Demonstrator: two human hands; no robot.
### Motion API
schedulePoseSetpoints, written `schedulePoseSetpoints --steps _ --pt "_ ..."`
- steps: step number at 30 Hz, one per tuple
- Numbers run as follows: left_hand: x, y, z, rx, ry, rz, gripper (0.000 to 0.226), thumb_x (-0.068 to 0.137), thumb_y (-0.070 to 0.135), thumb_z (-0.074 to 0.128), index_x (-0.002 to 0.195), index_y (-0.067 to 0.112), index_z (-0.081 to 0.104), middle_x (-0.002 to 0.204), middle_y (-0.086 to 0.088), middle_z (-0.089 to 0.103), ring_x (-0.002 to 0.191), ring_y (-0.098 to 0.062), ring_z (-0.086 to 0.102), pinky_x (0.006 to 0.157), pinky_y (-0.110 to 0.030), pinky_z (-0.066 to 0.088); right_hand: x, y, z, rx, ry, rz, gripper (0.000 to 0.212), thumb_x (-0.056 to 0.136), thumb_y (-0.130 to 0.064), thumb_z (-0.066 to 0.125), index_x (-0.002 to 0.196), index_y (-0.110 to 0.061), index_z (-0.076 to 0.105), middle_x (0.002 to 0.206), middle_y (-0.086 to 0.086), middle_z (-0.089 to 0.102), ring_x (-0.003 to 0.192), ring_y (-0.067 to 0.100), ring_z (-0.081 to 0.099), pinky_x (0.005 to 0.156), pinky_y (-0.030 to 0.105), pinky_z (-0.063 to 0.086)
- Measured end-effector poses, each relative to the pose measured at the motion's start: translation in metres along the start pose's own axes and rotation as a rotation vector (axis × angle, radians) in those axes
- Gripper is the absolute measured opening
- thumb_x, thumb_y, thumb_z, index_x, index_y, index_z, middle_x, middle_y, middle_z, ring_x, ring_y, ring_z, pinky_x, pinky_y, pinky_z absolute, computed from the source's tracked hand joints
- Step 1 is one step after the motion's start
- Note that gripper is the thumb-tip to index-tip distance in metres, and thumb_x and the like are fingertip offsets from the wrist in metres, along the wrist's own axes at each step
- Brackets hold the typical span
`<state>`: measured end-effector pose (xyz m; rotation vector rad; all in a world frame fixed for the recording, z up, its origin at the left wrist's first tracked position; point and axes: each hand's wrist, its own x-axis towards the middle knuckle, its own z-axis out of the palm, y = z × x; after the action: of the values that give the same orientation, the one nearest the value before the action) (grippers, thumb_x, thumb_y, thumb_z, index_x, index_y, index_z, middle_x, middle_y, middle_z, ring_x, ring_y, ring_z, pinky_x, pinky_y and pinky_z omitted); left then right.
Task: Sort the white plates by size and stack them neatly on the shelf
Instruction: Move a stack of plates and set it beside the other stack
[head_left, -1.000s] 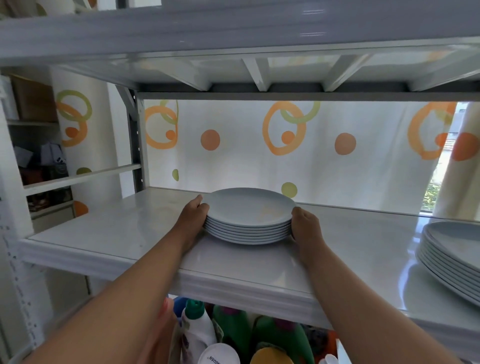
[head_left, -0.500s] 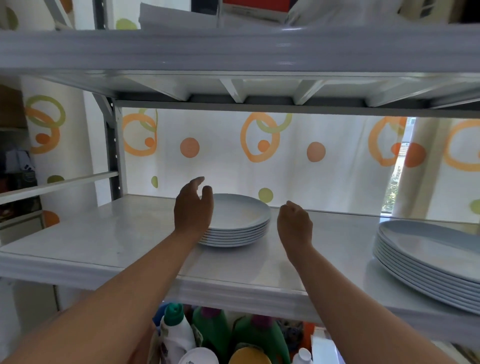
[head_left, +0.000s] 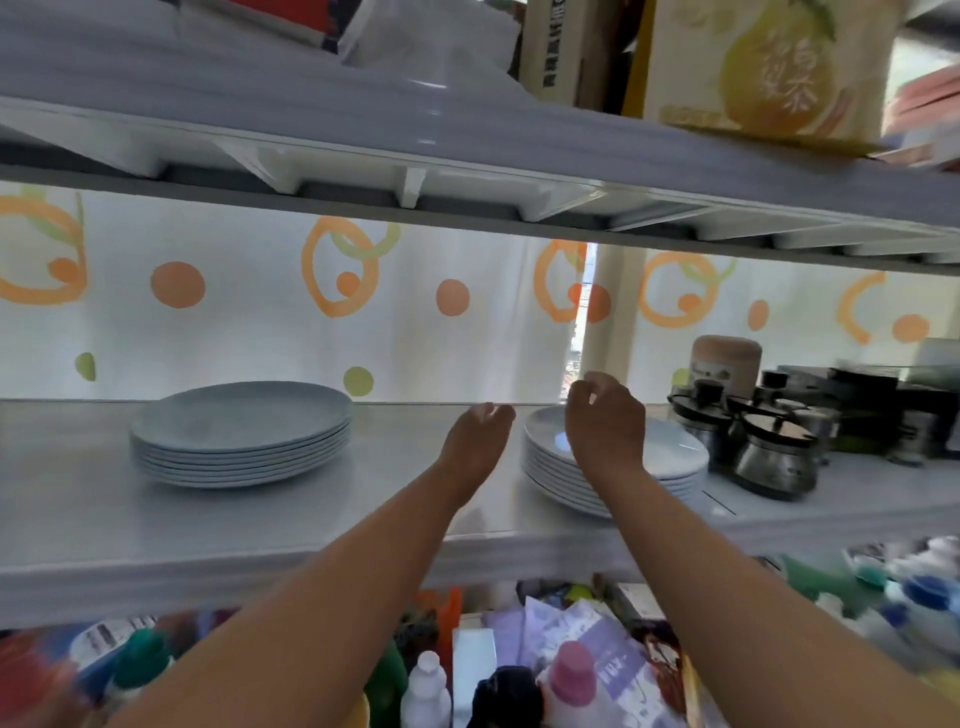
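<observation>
Closest of all, under the shelf (head_left: 260, 525), stand many bottles (head_left: 426, 688) and packets, too blurry to count. Two bare arms reach up over them and onto the shelf. There are two hands, and both hold nothing. The left hand (head_left: 475, 441) is over the bare part of the shelf, between the two stacks of plates. Its fingers are loose and bent a little, and its fingertips are just beside the left edge of the right stack (head_left: 675, 452). The right hand (head_left: 605, 431) is over that same stack, in front of the top plate. Its fingers curl down softly, and the thumb and one finger come close together with nothing between them. I cannot tell if it touches the top plate. There are two stacks of white plates on the shelf. The right stack has about seven plates and sits right under and behind the right hand. The left stack (head_left: 241, 434) also has about seven plates. It sits well apart from both hands, off to the left, and it looks neat. To the right of the right stack there are about five small shiny pots with black lids (head_left: 774, 457), crowded close together. Behind them stands one brown tub (head_left: 724, 364). At the back hangs a white curtain (head_left: 249, 322) with orange rings and dots and a few green dots. Above everything is one more shelf, the upper shelf (head_left: 467, 130), and on it stands a yellow box with a pear picture (head_left: 769, 67).
</observation>
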<state>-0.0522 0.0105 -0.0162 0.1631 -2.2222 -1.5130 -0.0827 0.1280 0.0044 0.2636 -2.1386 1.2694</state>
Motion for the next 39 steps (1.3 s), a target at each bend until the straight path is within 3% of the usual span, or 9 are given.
schedulePoseSetpoints --steps 4,6,10,14,20,31,34,36,39 --pt "-0.001 0.004 0.036 -0.025 -0.007 -0.031 0.043 0.077 0.037 0.040 0.089 0.001 0.061 0.088 -0.016 0.063 0.088 -0.034 0.056 0.079 -0.038 0.043 0.009 0.040 -0.037 -0.162 0.120 0.124 0.036 0.093 -0.014 0.037 0.115 0.005 0.058 0.118 0.025 0.060 0.112 0.037 0.053 0.090 0.037 0.042" --pt "-0.001 0.003 0.048 0.007 0.035 -0.023 0.042 0.086 0.033 0.042 0.094 -0.004 0.061 0.094 -0.022 0.064 0.095 -0.039 0.057 0.081 -0.039 0.044 0.012 0.056 -0.049 -0.147 0.143 0.226 0.038 0.094 -0.015 0.036 0.118 0.006 0.055 0.121 0.026 0.058 0.113 0.039 0.053 0.091 0.039 0.043" --pt "0.002 -0.007 0.056 0.042 0.112 -0.036 0.031 0.092 0.020 0.040 0.063 0.012 0.038 0.062 -0.001 0.039 0.065 -0.022 0.040 0.051 -0.030 0.027 0.012 0.074 -0.056 -0.065 0.071 0.491 0.040 0.099 -0.018 0.030 0.122 0.008 0.049 0.127 0.027 0.053 0.117 0.040 0.050 0.092 0.038 0.041" --pt "0.005 -0.011 0.057 0.065 0.112 -0.013 0.033 0.092 0.016 0.038 0.059 0.014 0.034 0.060 0.001 0.036 0.054 -0.012 0.032 0.049 -0.028 0.024 0.010 0.076 -0.054 -0.071 0.061 0.492 0.040 0.098 -0.017 0.031 0.119 0.009 0.052 0.125 0.028 0.055 0.114 0.041 0.052 0.090 0.039 0.042" --pt "0.013 -0.015 0.048 0.094 0.092 -0.017 0.025 0.094 0.019 0.036 0.073 0.008 0.045 0.063 0.001 0.039 0.067 -0.019 0.039 0.052 -0.027 0.027 0.009 0.069 -0.046 -0.057 0.055 0.519 0.039 0.097 -0.015 0.032 0.121 0.009 0.050 0.126 0.028 0.054 0.114 0.041 0.052 0.090 0.039 0.042" --pt "0.027 -0.045 -0.026 0.056 0.263 -0.102 0.041 0.094 0.014 0.038 0.052 0.013 0.037 0.058 -0.003 0.040 0.064 -0.022 0.039 0.056 -0.030 0.028 -0.003 0.030 0.025 -0.003 -0.066 0.430 0.037 0.095 -0.011 0.031 0.112 0.011 0.055 0.118 0.029 0.057 0.111 0.041 0.053 0.085 0.036 0.040" --pt "0.028 -0.049 -0.046 0.089 0.313 -0.181 0.048 0.100 0.029 0.034 0.080 -0.004 0.063 0.093 -0.022 0.063 0.094 -0.031 0.057 0.077 -0.032 0.038 -0.010 0.019 0.050 0.004 -0.069 0.414 0.036 0.095 -0.012 0.031 0.106 0.010 0.057 0.111 0.028 0.061 0.104 0.040 0.057 0.082 0.037 0.043" --pt "0.028 -0.051 -0.056 0.111 0.312 -0.219 0.057 0.101 0.037 0.028 0.109 -0.009 0.061 0.117 -0.026 0.061 0.112 -0.035 0.056 0.083 -0.030 0.037 -0.012 0.012 0.063 -0.003 -0.072 0.408 0.036 0.095 -0.013 0.031 0.105 0.009 0.057 0.111 0.027 0.061 0.104 0.040 0.057 0.087 0.039 0.045" --pt "0.030 -0.054 -0.066 0.156 0.298 -0.215 0.056 0.101 0.038 0.029 0.119 -0.008 0.056 0.122 -0.025 0.059 0.114 -0.035 0.054 0.081 -0.030 0.037 -0.013 0.004 0.077 -0.005 -0.071 0.397 0.037 0.096 -0.013 0.031 0.109 0.010 0.056 0.114 0.028 0.061 0.108 0.042 0.056 0.090 0.039 0.043"
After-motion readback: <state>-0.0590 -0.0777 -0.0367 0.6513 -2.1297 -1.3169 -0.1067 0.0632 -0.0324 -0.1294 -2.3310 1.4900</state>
